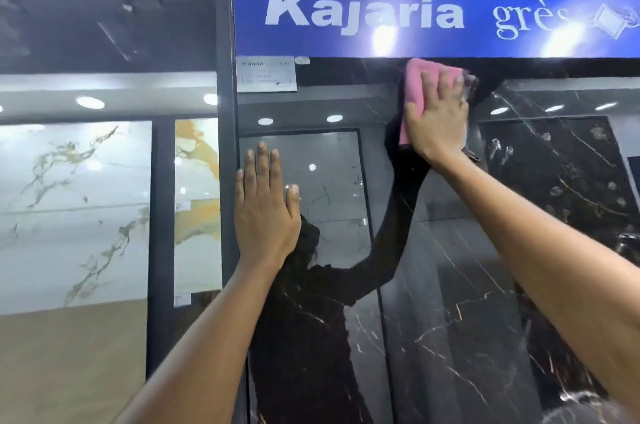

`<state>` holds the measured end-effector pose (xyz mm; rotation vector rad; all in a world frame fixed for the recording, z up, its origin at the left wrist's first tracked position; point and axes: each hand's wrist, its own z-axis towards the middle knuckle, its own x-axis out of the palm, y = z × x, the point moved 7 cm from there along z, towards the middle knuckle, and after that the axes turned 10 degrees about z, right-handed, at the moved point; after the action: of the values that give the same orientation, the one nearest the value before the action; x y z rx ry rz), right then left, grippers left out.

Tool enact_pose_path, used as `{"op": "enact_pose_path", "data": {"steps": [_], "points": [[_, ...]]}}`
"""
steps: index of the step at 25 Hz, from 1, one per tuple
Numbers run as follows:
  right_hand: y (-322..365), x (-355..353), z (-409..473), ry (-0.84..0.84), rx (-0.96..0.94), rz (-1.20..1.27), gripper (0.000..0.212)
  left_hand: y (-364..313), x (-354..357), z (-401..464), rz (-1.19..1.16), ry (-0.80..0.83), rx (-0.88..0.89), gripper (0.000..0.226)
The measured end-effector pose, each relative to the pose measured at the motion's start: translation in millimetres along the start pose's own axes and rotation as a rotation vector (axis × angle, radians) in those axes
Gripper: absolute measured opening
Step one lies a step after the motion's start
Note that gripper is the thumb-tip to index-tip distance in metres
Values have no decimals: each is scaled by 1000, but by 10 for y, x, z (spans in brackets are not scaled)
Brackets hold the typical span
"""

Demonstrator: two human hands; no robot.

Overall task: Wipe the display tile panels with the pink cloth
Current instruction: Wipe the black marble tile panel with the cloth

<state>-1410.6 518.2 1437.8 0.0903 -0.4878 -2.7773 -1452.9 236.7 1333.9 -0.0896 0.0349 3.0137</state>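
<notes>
- Hands are both raised against a glossy black tile panel point(450, 337) veined in white, which serves as the landmark for everything else.
- The right hand point(437, 118) lies flat near the top of the panel with fingers straight and spread, pressing the pink cloth point(414, 87) onto the surface.
- The pink cloth sits just under the panel's upper edge; only its left and top parts show past the hand, and how it is folded beneath the palm cannot be told.
- The left hand point(265, 205) is laid flat and open on the panel's left margin, fingers straight and close together, holding nothing, just beside the dark frame post point(227, 146).
- A blue sign point(433, 8) reading "Kajaria" runs right above the panel; glare blots part of its second word and the right end is cut off by the picture edge.
- A small white label point(266, 74) is stuck in the panel's upper left corner; its print is too blurred to read.
- The panel's polish mirrors a dark figure and ceiling lights, which hide much of the veining.
- Left of the post stand pale marble-look tile panels point(72, 209) with gold veins, soft and blurred.
</notes>
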Motion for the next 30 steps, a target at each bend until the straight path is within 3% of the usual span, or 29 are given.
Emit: {"op": "enact_pose_path", "data": {"steps": [1, 4, 5, 6, 9, 10, 11, 14, 15, 16, 17, 18, 20, 21, 22, 23, 25, 26, 27, 28, 30], "points": [[185, 97, -265, 39, -192, 23, 66, -6, -5, 7, -3, 11, 4, 62], [293, 372, -1497, 353, -1147, -71, 65, 19, -57, -59, -11, 40, -53, 62], [1, 290, -1523, 357, -1271, -126, 63, 6, -96, -66, -31, 50, -108, 61], [-307, 165, -1313, 289, -1191, -124, 63, -21, -152, -50, -53, 49, -174, 58], [-1209, -366, -430, -69, -228, 73, 68, -423, -329, 127, -144, -39, -221, 49], [-1280, -371, -459, -105, -86, 98, 71, -656, -323, 223, -182, -56, -182, 49], [-1151, -308, -596, -91, -155, 103, 72, -880, -280, 317, -211, -55, -155, 50], [-743, 4, -1456, 212, -1001, 32, 71, -1280, -43, 421, -158, -13, -233, 57], [-859, -57, -1362, 238, -1123, 8, 68, -1338, 13, 403, -98, -18, -254, 59], [-996, -172, -1049, 136, -1093, 2, 67, -1358, 46, 380, -51, -24, -256, 59], [-1173, -270, -613, 24, -898, 7, 69, -1349, 64, 357, -26, -23, -251, 59], [-1390, -419, -102, -54, -588, 12, 72, -1343, 81, 343, -16, -18, -240, 59], [-1698, -683, 617, -84, -66, 67, 73, -1331, 99, 345, -7, -15, -228, 58], [-1622, -677, 672, -77, 9, 90, 68, -1335, 98, 350, 4, -20, -230, 58], [-1411, -605, 607, -102, -100, 101, 63, -1339, 96, 358, 18, -27, -234, 58], [-1106, -472, 403, -95, -341, 145, 61, -1337, 96, 367, 30, -31, -240, 58], [-657, -68, -403, 118, -973, 110, 60, -1317, 88, 361, 44, -27, -250, 58], [-660, 22, -557, 193, -1131, 33, 62, -1322, 81, 358, 49, -31, -250, 57], [-728, -12, -396, 164, -1161, 4, 64, -1334, 76, 356, 52, -36, -247, 57], [-814, -146, -14, 86, -1011, 30, 68, -1345, 74, 354, 54, -39, -242, 57], [-1135, -476, 938, -37, -462, 73, 75, -1353, 75, 357, 51, -47, -241, 56]]}}
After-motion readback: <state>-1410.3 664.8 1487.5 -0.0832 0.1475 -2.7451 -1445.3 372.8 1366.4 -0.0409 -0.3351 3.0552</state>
